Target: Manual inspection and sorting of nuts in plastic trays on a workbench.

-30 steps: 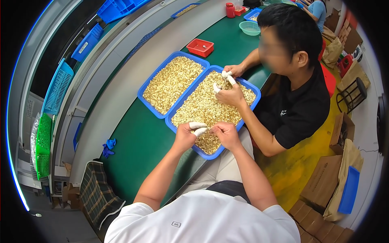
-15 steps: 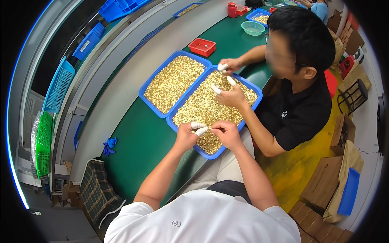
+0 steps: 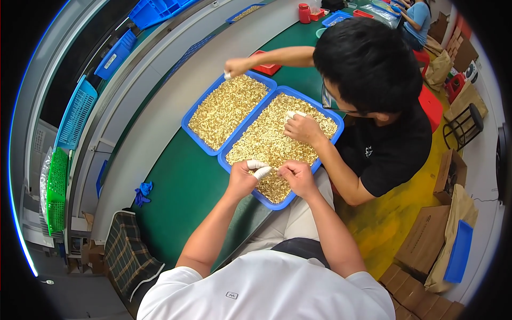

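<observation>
My left hand (image 3: 244, 179), with white covers on its thumb and forefinger, is closed in a pinch over the near part of the right blue tray (image 3: 340, 128). Facing it, my right hand (image 3: 300, 177) pinches with bare fingers, its tips a little apart from the left ones. Whatever sits in either pinch is too small to make out. Small gold-coloured metal pieces (image 3: 266, 141) fill this tray. More of them lie in the left blue tray (image 3: 188, 113), side by side with it.
A co-worker in black (image 3: 392, 144) sits at the right, one hand over each tray. Beyond the trays stands a red bin (image 3: 269, 69), partly hidden by that person's arm. A crumpled blue glove (image 3: 143, 193) lies on the green table (image 3: 178, 181) at the left.
My fingertips have drawn slightly apart. The co-worker leans forward, one arm now stretched to the left tray's far edge and the other hand lowered to the right tray's pieces.
</observation>
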Action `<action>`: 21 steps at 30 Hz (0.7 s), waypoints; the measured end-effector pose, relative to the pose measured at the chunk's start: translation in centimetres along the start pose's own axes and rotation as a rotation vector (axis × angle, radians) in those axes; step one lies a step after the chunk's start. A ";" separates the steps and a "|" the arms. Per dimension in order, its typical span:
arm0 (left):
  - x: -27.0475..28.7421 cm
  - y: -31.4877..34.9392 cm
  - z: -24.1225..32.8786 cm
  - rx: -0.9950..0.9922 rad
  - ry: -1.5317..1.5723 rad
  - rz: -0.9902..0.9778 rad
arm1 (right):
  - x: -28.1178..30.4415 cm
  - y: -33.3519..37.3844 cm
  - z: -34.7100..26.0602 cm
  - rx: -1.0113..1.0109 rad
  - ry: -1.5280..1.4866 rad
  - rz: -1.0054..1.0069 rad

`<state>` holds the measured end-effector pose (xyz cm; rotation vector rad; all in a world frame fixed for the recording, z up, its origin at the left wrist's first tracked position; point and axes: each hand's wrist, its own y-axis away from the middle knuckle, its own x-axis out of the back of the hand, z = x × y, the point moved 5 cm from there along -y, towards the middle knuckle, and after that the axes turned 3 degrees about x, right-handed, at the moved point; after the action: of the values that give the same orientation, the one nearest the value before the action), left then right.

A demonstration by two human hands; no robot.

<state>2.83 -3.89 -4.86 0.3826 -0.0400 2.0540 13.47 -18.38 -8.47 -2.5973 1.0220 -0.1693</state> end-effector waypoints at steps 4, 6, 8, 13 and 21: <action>-0.6 0.0 0.8 -0.193 -0.109 -0.019 | -0.1 -0.2 -0.3 0.034 0.058 0.015; -0.4 0.0 0.5 -0.160 -0.091 -0.010 | -0.2 -0.2 -0.8 -0.006 0.081 0.028; -0.1 -0.3 -0.3 -0.010 -0.021 -0.011 | 0.0 -0.2 -0.4 0.044 0.080 0.024; -0.6 -0.1 0.4 -0.093 -0.054 -0.003 | -0.1 -0.3 -0.6 0.107 0.100 0.030; -0.9 -0.4 0.2 -0.100 -0.055 -0.030 | -0.1 -0.3 -0.3 0.091 0.086 0.033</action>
<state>3.63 -4.49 -5.01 0.3752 -0.1683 2.0031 13.49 -18.17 -8.10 -2.5090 1.0605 -0.3142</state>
